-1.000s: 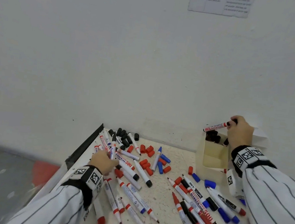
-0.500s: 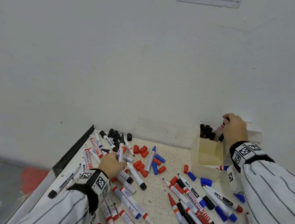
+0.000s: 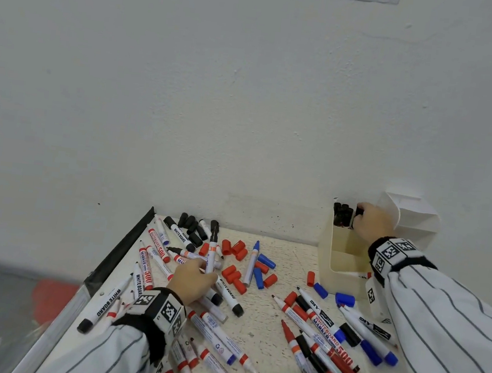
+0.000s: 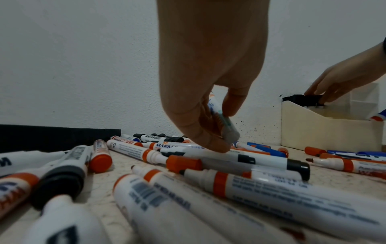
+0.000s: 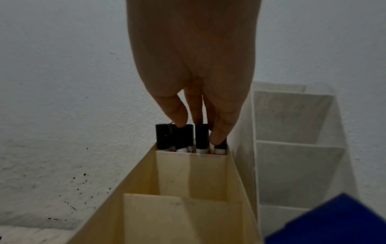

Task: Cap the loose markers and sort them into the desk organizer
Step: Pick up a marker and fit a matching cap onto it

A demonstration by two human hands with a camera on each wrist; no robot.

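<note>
Left hand [image 3: 194,281] pinched a black-capped white marker [image 3: 212,245] above the speckled surface [image 3: 269,321]. Right hand [image 3: 371,220], fingers [image 5: 219,133] extended, pressed black-capped markers [image 5: 183,137] in the cream plastic organizer [image 3: 337,258], rear compartment.

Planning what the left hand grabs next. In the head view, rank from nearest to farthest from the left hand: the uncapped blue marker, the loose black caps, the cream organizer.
1. Uncapped blue marker, just right of the left hand.
2. Loose black caps, beyond it by the wall.
3. Cream organizer, far right, where the right hand works.
</note>
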